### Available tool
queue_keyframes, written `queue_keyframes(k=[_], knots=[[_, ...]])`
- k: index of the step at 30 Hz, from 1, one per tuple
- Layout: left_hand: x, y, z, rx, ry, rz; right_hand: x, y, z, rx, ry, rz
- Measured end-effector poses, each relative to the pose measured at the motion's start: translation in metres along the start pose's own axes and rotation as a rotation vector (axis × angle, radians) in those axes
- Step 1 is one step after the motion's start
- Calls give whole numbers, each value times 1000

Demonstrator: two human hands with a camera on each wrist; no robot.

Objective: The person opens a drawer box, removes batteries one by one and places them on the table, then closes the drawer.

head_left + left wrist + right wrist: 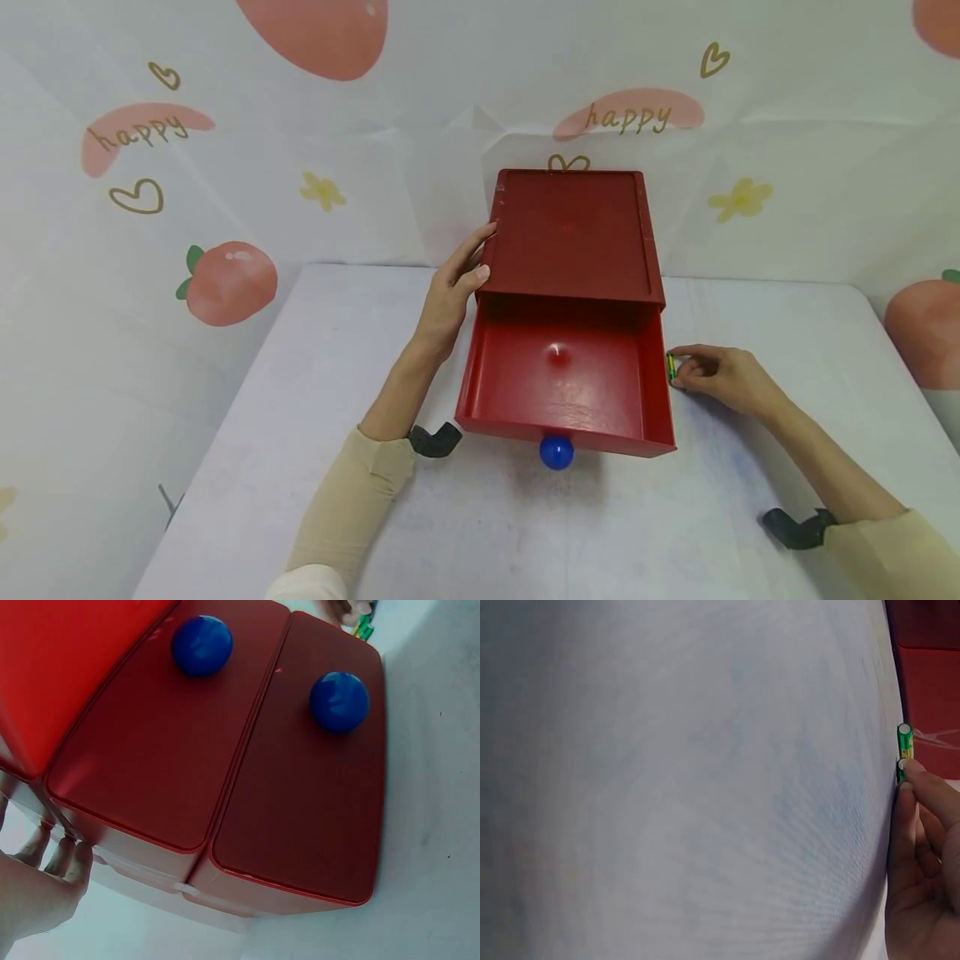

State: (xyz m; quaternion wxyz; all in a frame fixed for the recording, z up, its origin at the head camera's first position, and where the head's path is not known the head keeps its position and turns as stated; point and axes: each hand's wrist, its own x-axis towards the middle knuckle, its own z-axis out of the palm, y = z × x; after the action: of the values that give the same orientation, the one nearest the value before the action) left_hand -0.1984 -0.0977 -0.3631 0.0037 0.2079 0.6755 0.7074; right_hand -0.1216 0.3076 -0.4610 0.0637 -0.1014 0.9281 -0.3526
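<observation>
A: So, which step is the person working through?

B: Seemingly the pick-up. The right hand (723, 379) is pinching a small green battery (671, 367) at its fingertips, on the white table (315, 375) just outside the open drawer (562, 375).

A: And the left hand (450, 292)?

B: It is lying with straight fingers against the side of the red drawer cabinet (573, 233), steadying it.

A: What is the next move calling for?

B: Probably lifting the battery over the drawer wall beside those fingertips.

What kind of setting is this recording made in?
Probably a staged recording booth, not a home: a white table hemmed in by strawberry-print backdrop sheets, with just a red drawer box on it.
</observation>
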Motion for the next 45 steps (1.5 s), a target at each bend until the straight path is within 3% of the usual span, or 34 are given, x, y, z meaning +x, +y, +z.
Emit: queue_keyframes(k=[7, 15, 22, 34, 39, 45], knots=[[0, -1, 0, 0, 0, 1, 0, 1, -1, 73, -19, 8], [1, -1, 0, 11, 1, 7, -5, 2, -3, 262, -4, 83], [0, -1, 0, -1, 3, 1, -9, -3, 0, 309, 30, 111], [0, 0, 0, -4, 2, 3, -23, -26, 2, 427, 60, 52], [0, 1, 0, 1, 5, 4, -32, -39, 4, 454, 7, 32], [1, 0, 0, 8, 5, -3, -43, -46, 10, 566, -97, 49]])
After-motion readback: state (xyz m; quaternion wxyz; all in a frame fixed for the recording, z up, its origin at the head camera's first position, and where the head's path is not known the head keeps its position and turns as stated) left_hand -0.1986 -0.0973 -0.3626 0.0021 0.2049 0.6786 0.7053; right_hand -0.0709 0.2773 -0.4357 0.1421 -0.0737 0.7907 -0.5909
